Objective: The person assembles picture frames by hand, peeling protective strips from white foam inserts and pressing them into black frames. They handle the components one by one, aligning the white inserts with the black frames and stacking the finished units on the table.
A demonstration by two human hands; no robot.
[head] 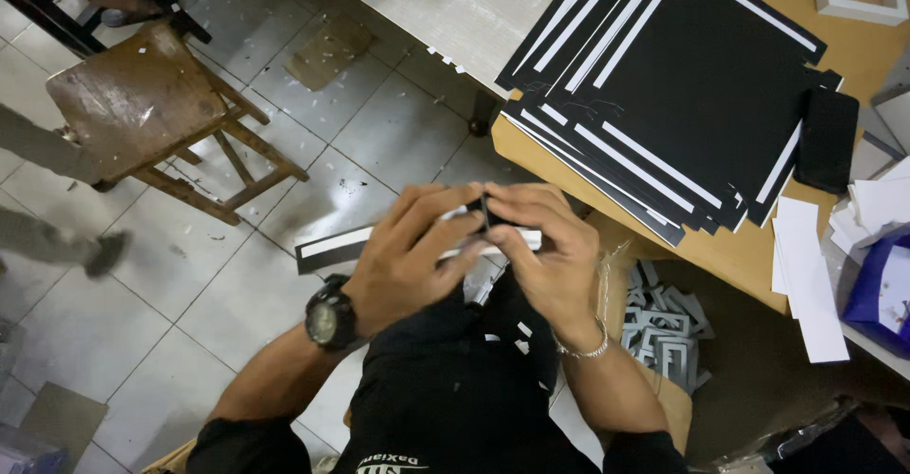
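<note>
At frame centre, the left hand (414,251) and right hand (540,246) both pinch a black-and-white card strip (327,246), its long axis running horizontally and projecting left beyond the left hand.

You wear black sleeves pushed up to the elbows and black trousers. Your left hand (412,251) has a chunky black wristwatch (331,318) with a round dial; your right hand (545,246) has a thin silver chain bracelet (586,349).
</note>
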